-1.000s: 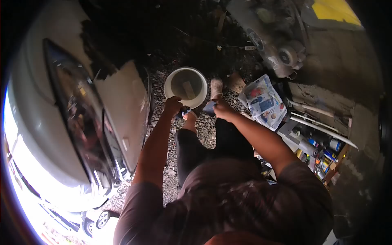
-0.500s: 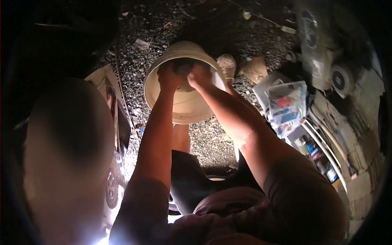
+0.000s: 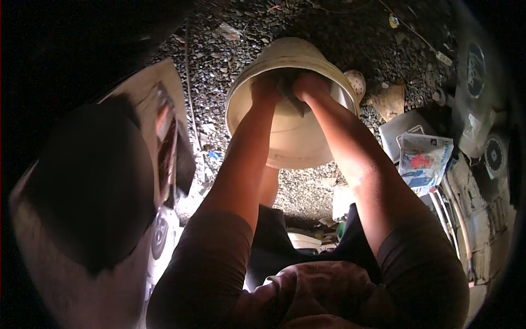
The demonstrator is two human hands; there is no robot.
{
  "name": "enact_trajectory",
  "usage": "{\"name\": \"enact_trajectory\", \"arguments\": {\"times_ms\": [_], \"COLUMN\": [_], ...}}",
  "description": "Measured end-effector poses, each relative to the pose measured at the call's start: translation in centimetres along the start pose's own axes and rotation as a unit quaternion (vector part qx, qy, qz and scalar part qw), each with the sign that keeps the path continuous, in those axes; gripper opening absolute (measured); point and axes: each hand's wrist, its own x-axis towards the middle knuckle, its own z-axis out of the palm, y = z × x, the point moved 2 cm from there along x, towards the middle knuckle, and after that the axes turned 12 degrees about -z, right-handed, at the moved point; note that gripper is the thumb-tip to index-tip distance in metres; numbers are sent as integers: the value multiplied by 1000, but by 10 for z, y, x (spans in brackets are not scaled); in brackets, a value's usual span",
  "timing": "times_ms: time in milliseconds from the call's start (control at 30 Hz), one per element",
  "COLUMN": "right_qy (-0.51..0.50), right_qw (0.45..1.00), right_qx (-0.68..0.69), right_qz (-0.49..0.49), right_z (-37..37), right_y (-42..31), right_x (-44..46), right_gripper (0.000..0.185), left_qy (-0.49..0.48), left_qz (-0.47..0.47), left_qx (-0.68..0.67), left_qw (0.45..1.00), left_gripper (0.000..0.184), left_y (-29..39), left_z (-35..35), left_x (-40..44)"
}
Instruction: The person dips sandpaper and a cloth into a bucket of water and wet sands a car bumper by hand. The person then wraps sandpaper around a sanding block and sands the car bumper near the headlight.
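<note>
Arms stretched forward, left hand and right hand grip cloth inside tilted bucket.

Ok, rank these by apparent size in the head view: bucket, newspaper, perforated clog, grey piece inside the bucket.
1. Bucket
2. Newspaper
Unranked: perforated clog and grey piece; they look too close, and both seem partly hidden.

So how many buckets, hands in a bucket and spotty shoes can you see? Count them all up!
Bucket: 1
Left hand and right hand in it: 2
Spotty shoe: 1
Total: 4
</note>
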Motion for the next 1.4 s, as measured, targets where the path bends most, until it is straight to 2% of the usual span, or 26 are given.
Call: {"name": "enact_trajectory", "arguments": {"times_ms": [33,67,100,167,200,233,267,300,367,400,433,467,500,533,567,600,633,667,733,867,1067,1100,1233,1333,1367,1400], "right_qy": [-39,-75,-66,-28,-33,-23,-61,-96,-59,-13,34,20,0,-44,-87,60,85,120,146,99,63,60,97,103,102,98], "right_qw": [999,997,998,997,992,992,989,941,976,963,808,772,795,937,990,972,957,943,924,902,890,878,860,900,884,871], "right_qx": [0,-1,4,67,117,121,-14,-151,-62,268,560,611,582,343,68,218,274,305,353,421,452,474,500,424,455,479], "right_qz": [4,8,11,28,32,33,-131,-286,-198,-10,178,175,171,43,-91,59,52,51,33,-13,-17,35,2,20,35,51], "right_z": [-4,-11,-21,-40,-48,-41,-20,-13,-55,-72,-80,-59,-89,-68,-48,-53,-50,-40,-44,-38,-16,-26,-45,-60,-94,-123], "right_y": [-1,-3,-5,-11,-15,-6,3,3,-28,-41,-44,-35,-45,-28,-13,-12,-4,1,-2,0,-1,-7,-14,-17,-28,-41], "right_x": [-8,-17,-32,-70,-87,-94,-94,-99,-145,-165,-181,-175,-194,-185,-170,-183,-183,-183,-188,-185,-173,-180,-208,-227,-249,-265], "right_gripper": [45,41,41,30,29,29,28,28,32,32,33,39,34,34,36,41,41,40,40,40,40,40,37,33,35,34], "left_qy": [63,186,190,-50,-44,-104,-133,-160,-268,-297,-295,-298,-303,-235,-178,-65,-31,-15,41,-20,-131,-147,-197,-120,-87,-108], "left_qz": [32,100,107,13,19,-18,-34,-52,-82,-123,-119,-13,95,32,-40,48,70,36,-43,105,21,20,4,-19,-24,-35], "left_qx": [10,19,24,-10,-4,-44,-61,-77,-106,-217,-211,-263,-313,-243,-172,-55,-14,107,14,139,235,240,220,34,-57,-157], "left_qw": [997,977,976,999,999,993,989,983,954,922,924,918,895,941,968,995,997,993,998,985,963,959,955,992,994,981], "left_gripper": [61,62,62,47,47,49,50,51,55,42,42,34,26,22,22,28,32,32,39,57,52,51,49,42,45,41], "left_y": [-6,-8,1,21,25,28,32,37,46,47,38,23,20,27,31,21,24,29,11,2,35,35,31,45,43,50], "left_z": [12,12,-15,-69,-86,-100,-110,-120,-124,-133,-123,-99,-84,-95,-103,-98,-104,-103,-71,13,66,56,-42,-173,-213,-260], "left_x": [-9,-18,-36,-87,-104,-119,-129,-138,-151,-167,-164,-152,-145,-154,-161,-148,-144,-132,-89,2,-16,-30,-113,-204,-231,-264]}}
